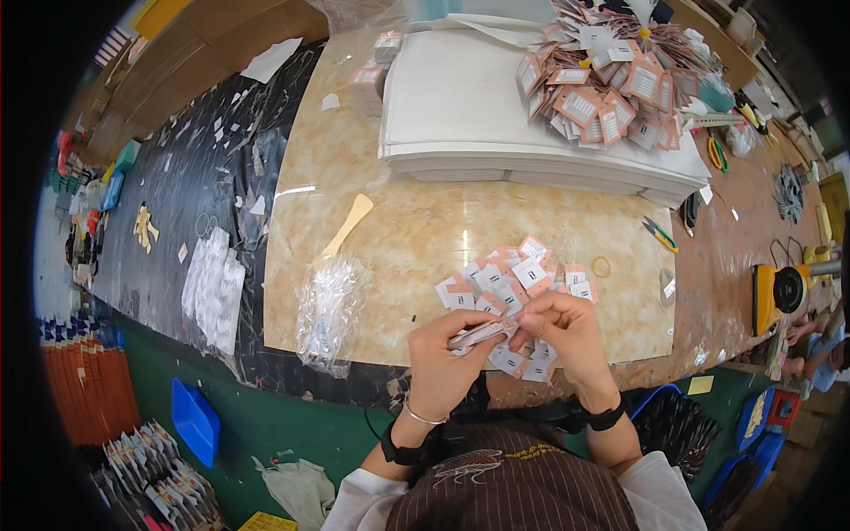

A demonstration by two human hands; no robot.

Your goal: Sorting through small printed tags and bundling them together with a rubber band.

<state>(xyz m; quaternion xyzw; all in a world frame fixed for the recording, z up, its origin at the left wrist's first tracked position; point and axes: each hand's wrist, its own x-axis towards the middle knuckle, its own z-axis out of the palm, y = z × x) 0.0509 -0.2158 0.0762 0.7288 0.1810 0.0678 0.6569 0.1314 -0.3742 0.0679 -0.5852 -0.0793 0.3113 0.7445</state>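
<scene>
My left hand [443, 358] is closed round a small stack of white tags [475, 335] above the front of the table. Against the stack's right side, the fingers of my right hand [567, 332] are pinched together; what lies between their tips is too small to tell. A loose heap of pink and white tags [531, 271] spreads on the tabletop behind both hands, and several more tags [535, 365] lie below them by the table edge. To the left is a bundle of clear plastic bags [329, 305].
A cream spatula-shaped tool [350, 226] touches the bags. White sheets [478, 106] are stacked at the back, with bundled tags [611, 88] on top. Green-handled snips [660, 234] and a rubber band [601, 266] lie to the right. A yellow-and-black tool [779, 290] stands farther right.
</scene>
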